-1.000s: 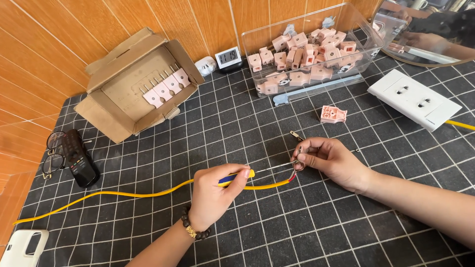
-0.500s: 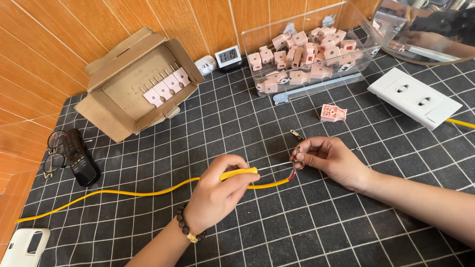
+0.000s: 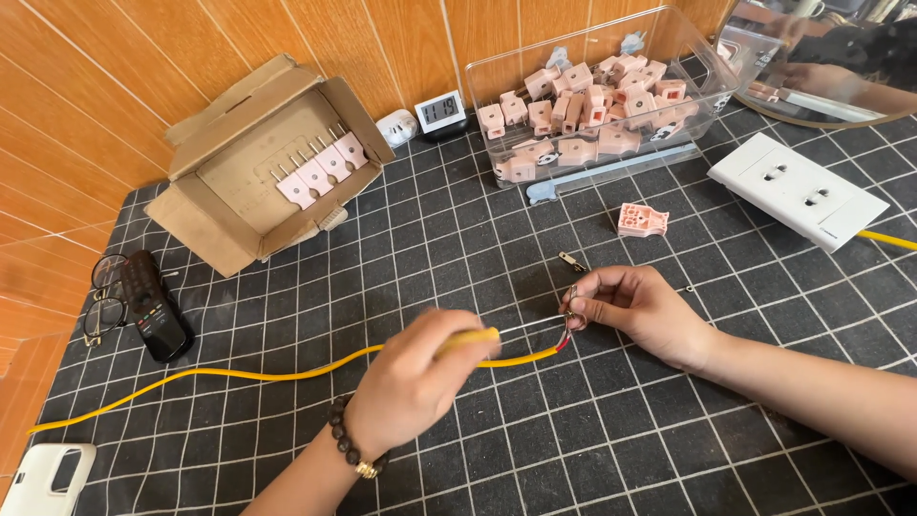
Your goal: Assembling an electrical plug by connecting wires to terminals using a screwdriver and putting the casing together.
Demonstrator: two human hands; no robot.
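My left hand [image 3: 415, 382] grips a yellow-handled screwdriver [image 3: 475, 338] whose thin metal shaft points right. Its tip meets a small metal plug prong [image 3: 570, 308] pinched in the fingers of my right hand [image 3: 638, 311]. The stripped red end of a yellow cable [image 3: 287, 371] joins that prong. The cable runs left across the black gridded mat [image 3: 611, 440]. A second loose metal prong [image 3: 571, 261] lies just above my right hand. A pink plug shell [image 3: 641, 220] rests on the mat farther up.
An open cardboard box [image 3: 256, 162] with pink plug halves sits at upper left. A clear plastic bin [image 3: 592, 96] holds several pink plugs. A white wall socket plate [image 3: 796, 189], small digital clock [image 3: 439, 113], black remote [image 3: 153, 308], glasses [image 3: 103, 306] and white phone [image 3: 46, 478] lie around.
My left hand has turned and shifted right, bringing the screwdriver tip up to the prong held in my right hand. The right hand has stayed almost in place.
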